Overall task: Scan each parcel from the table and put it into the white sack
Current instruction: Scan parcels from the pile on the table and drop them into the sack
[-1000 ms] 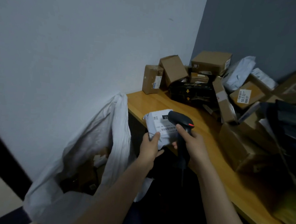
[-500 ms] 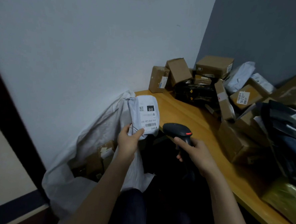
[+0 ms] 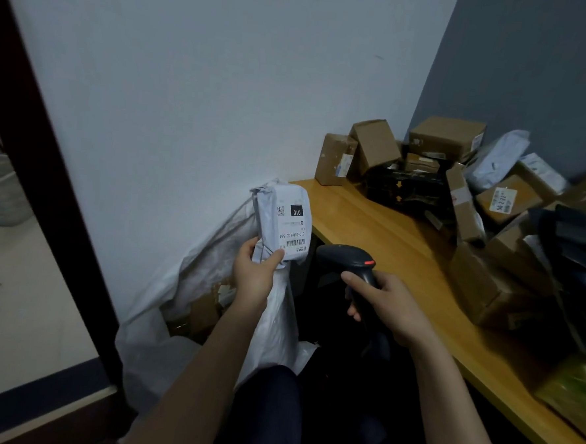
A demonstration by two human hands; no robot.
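My left hand (image 3: 255, 272) grips the bottom end of a small white mailer parcel (image 3: 281, 219), held upright with its label facing me, just above the open mouth of the white sack (image 3: 191, 284). The sack leans against the wall beside the table's left end and holds several brown boxes. My right hand (image 3: 381, 304) grips the handle of a black barcode scanner (image 3: 346, 261), its head pointing left, a little right of and below the parcel. Several more parcels (image 3: 435, 168) are piled on the wooden table (image 3: 380, 237).
Cardboard boxes, white and dark mailers crowd the table's back and right side, up to a large box (image 3: 486, 288) near the front edge. A dark door frame (image 3: 47, 172) stands at the left. My legs are under the table edge.
My left hand has carried the parcel from in front of the scanner leftward and up to above the sack. The scanner has dropped slightly, away from the parcel.
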